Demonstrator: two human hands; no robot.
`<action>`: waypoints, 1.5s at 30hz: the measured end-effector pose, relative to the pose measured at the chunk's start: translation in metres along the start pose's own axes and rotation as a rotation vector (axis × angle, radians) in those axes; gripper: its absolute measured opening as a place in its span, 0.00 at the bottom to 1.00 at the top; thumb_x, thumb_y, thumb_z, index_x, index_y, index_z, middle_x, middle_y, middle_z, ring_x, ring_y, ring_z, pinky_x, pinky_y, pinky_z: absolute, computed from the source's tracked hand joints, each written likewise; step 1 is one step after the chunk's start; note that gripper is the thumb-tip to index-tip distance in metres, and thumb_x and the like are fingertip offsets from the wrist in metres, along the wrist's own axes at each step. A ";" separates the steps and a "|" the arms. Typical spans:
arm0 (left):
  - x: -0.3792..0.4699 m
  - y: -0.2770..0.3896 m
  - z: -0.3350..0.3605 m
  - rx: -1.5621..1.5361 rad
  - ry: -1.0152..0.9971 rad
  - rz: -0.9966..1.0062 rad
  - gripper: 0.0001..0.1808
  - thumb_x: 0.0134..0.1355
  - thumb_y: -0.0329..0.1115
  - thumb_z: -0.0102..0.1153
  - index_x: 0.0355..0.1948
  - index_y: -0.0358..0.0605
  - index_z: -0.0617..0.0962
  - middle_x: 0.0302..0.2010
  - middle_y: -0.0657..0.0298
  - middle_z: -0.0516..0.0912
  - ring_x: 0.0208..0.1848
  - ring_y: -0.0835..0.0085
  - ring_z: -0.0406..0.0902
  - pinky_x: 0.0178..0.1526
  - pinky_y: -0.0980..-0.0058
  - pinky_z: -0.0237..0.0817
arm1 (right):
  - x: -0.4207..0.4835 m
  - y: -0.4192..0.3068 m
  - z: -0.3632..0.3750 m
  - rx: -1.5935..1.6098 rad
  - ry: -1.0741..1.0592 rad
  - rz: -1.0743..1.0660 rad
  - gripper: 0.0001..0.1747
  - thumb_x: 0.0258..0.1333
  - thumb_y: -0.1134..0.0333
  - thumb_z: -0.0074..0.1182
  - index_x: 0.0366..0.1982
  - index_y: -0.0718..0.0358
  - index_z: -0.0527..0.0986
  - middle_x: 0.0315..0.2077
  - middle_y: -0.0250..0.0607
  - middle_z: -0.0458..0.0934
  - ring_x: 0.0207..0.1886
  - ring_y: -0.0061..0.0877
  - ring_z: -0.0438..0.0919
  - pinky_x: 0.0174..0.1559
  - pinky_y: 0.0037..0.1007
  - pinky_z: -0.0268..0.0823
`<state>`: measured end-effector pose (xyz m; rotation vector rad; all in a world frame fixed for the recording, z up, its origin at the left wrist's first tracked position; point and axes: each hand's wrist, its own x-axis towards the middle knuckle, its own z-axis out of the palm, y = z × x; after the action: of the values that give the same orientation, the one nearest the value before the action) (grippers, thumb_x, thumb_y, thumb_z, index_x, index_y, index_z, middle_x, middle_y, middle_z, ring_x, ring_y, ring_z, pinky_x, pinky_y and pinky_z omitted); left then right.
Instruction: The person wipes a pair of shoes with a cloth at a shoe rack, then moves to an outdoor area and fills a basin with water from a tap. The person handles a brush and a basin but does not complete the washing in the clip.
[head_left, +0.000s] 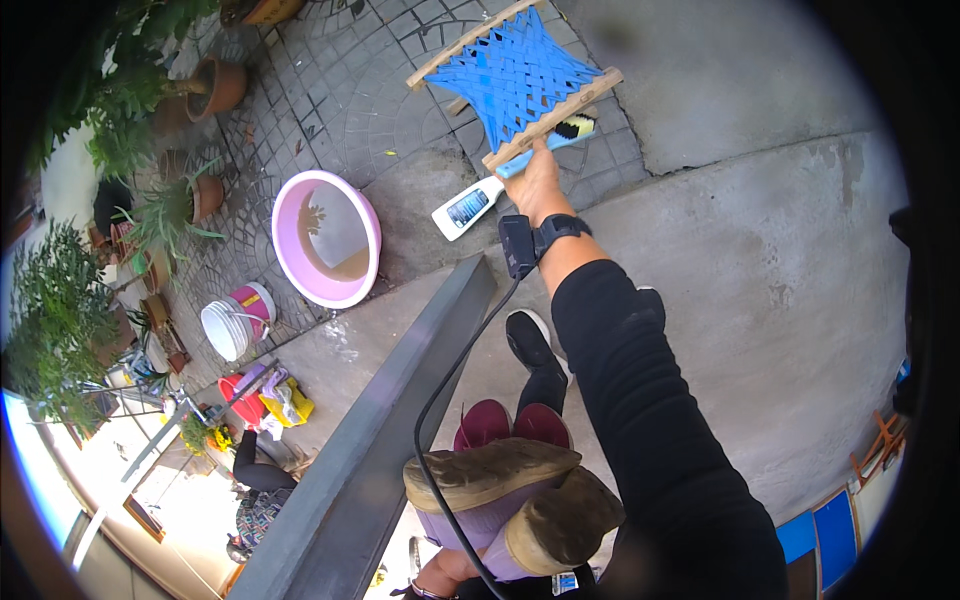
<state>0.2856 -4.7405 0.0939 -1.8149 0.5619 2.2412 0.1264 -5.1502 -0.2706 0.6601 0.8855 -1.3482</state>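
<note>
My right hand (538, 184) is closed around the handle of a blue scrubbing brush (559, 139) with black and yellow bristles. A white plastic bottle (466, 208) with a label lies along the same hand, which hides its top; whether it is gripped too I cannot tell. Just beyond stands a wooden folding stool (525, 71) with a woven blue strap seat. My left hand (442, 571), partly hidden at the bottom, holds lilac shoes (465, 525) with brown, dirty soles facing up. Behind these show two dark red shoe toes (484, 425).
A grey beam (390, 405) runs diagonally beside me; a black cable (431, 409) crosses it. A pink basin (369, 255) holds water, near a white-and-pink bucket (236, 322). Potted plants (217, 90) line the left. Another person (262, 502) is at lower left, near a red basin (238, 401).
</note>
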 end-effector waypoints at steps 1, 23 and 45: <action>-0.002 -0.002 -0.002 0.010 0.000 -0.007 0.36 0.53 0.43 0.72 0.61 0.42 0.73 0.57 0.56 0.79 0.60 0.64 0.75 0.62 0.66 0.65 | 0.004 -0.003 0.010 -0.020 0.138 -0.072 0.21 0.72 0.50 0.40 0.53 0.59 0.68 0.47 0.43 0.74 0.45 0.37 0.76 0.49 0.50 0.70; -0.054 0.036 -0.052 0.468 -0.052 0.326 0.37 0.50 0.42 0.74 0.60 0.42 0.75 0.57 0.53 0.80 0.61 0.61 0.75 0.63 0.67 0.64 | -0.470 -0.261 -0.249 -1.283 0.518 -0.893 0.20 0.60 0.56 0.61 0.37 0.69 0.81 0.22 0.35 0.79 0.24 0.19 0.75 0.28 0.27 0.67; -0.206 -0.117 -0.246 0.414 0.104 0.363 0.35 0.48 0.29 0.74 0.58 0.36 0.75 0.54 0.60 0.81 0.55 0.68 0.76 0.60 0.68 0.67 | -0.690 0.050 -0.395 -1.657 0.690 -0.452 0.26 0.61 0.46 0.55 0.36 0.65 0.83 0.22 0.53 0.81 0.28 0.45 0.82 0.34 0.43 0.72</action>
<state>0.5971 -4.7202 0.2328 -1.7217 1.3575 2.0279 0.1157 -4.4445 0.0979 -0.4775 2.3309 -0.3014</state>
